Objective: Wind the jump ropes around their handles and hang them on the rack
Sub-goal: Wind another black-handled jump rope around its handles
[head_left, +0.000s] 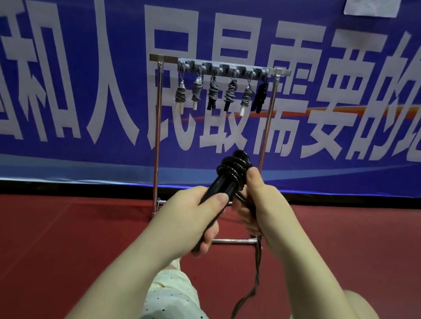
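A person seated on the red floor (23, 239) winds a black rope (233, 167) around its handles (217, 188), held up in front of the rack (219, 67). The left hand (191, 217) is curled around the lower part of the handles, thumb pressed along the shaft. The right hand (256, 209) pinches the cord just beside the coils already laid at the handles' top end, thumb up against them. The unwound tail (247, 299) hangs from the right hand down past the person's lap, so the winding looks partly done.

The cord appears glossy, limp and light. It will likely slip or spring loose unless kept taut, so the sound hold is close to the last coil, with the stiff handles serving as the firm core.

Behind the hands, six wound bundles (213, 91) already hang from the rack's grey hook strip (223, 70): some grey with white handles, some with black handles, one all black at the rack's right end. Whether a free hook remains cannot be told. A blue banner (82, 54) stands behind the rack.
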### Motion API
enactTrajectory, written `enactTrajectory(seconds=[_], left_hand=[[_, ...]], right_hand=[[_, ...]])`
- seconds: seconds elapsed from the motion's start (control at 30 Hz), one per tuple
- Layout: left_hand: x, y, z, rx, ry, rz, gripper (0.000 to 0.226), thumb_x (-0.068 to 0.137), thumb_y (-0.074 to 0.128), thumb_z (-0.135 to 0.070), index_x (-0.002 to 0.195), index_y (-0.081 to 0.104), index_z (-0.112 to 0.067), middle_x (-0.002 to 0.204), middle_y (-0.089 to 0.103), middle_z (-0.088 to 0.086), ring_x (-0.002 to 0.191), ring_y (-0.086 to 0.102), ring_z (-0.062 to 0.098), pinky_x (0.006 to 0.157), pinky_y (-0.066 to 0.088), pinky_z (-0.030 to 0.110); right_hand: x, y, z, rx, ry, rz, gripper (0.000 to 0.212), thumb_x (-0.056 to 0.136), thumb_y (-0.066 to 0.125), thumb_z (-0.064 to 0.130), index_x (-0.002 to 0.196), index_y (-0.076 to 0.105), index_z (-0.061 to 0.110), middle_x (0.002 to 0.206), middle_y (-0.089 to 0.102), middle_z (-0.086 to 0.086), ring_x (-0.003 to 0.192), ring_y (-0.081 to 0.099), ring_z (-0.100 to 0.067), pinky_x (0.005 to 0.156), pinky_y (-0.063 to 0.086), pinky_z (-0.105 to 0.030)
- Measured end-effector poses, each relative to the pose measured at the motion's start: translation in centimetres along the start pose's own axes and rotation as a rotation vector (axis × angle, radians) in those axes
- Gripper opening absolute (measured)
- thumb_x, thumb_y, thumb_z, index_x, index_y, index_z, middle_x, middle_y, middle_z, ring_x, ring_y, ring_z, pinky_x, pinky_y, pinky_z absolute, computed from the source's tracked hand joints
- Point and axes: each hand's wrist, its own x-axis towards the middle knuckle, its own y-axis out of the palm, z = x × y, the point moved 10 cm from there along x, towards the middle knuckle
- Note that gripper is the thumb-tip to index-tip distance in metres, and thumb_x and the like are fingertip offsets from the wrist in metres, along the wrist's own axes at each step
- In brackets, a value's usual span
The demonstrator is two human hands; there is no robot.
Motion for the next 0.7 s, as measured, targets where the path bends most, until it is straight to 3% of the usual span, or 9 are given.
enactTrajectory(seconds=[0.1,0.23,0.3,0.43,0.57,0.7], left_hand=[[0.7,-0.8,0.7,0.156,-0.012,-0.063,0.026,0.097,0.045,-0.029,0.076,0.051,-0.015,0.045,0.050,-0.004,0.038,0.043,0.014,0.043,0.037,0.022],[1.1,-1.6,1.5,0.337,-0.012,-0.112,0.027,0.095,0.046,-0.034,0.073,0.051,-0.019,0.047,0.053,-0.006,0.039,0.049,0.010,0.052,0.042,0.025],[1.2,-2.0,1.6,0.432,-0.008,-0.125,0.028,0.094,0.047,-0.038,0.077,0.054,-0.018,0.051,0.056,-0.004,0.043,0.054,0.011,0.055,0.046,0.029],[1.2,-2.6,1.3,0.656,0.018,-0.155,0.030,0.091,0.045,-0.048,0.080,0.054,-0.022,0.062,0.063,-0.002,0.062,0.062,0.018,0.066,0.050,0.039],[1.3,-1.9,0.8,1.058,0.042,-0.133,0.028,0.095,0.038,-0.051,0.090,0.046,-0.024,0.067,0.055,-0.004,0.065,0.056,0.016,0.053,0.036,0.031],[1.1,-0.1,0.5,1.240,0.125,-0.067,0.022,0.098,0.035,-0.046,0.102,0.037,-0.024,0.068,0.047,-0.007,0.069,0.052,0.018,0.060,0.038,0.031]], right_hand=[[0.0,-1.0,0.6,-0.143,-0.004,-0.146,0.066,0.088,0.035,0.066,0.059,0.044,0.007,0.047,0.028,0.004,0.040,0.020,-0.010,0.046,0.018,-0.026],[-0.4,-1.6,0.8,-0.401,-0.042,-0.315,0.055,0.098,0.033,0.048,0.052,0.025,0.019,0.040,0.025,0.008,0.042,0.024,-0.010,0.050,0.020,-0.031],[-0.3,-1.3,0.4,-0.377,-0.046,-0.304,0.056,0.100,0.033,0.045,0.050,0.028,0.020,0.038,0.026,0.008,0.039,0.025,-0.010,0.048,0.018,-0.028],[-0.3,-0.2,-2.2,-0.044,0.125,-0.182,0.062,0.098,0.029,0.052,0.055,0.056,0.017,0.049,0.039,0.003,0.041,0.028,-0.011,0.044,0.022,-0.024],[-0.8,1.3,-3.1,0.076,0.215,-0.035,0.061,0.091,0.031,0.066,0.049,0.043,0.023,0.053,0.043,0.002,0.043,0.031,-0.011,0.041,0.022,-0.022],[-1.0,1.0,-3.7,0.086,0.248,-0.064,0.060,0.087,0.036,0.069,0.060,0.058,0.019,0.055,0.047,0.000,0.045,0.036,-0.012,0.044,0.025,-0.024]])
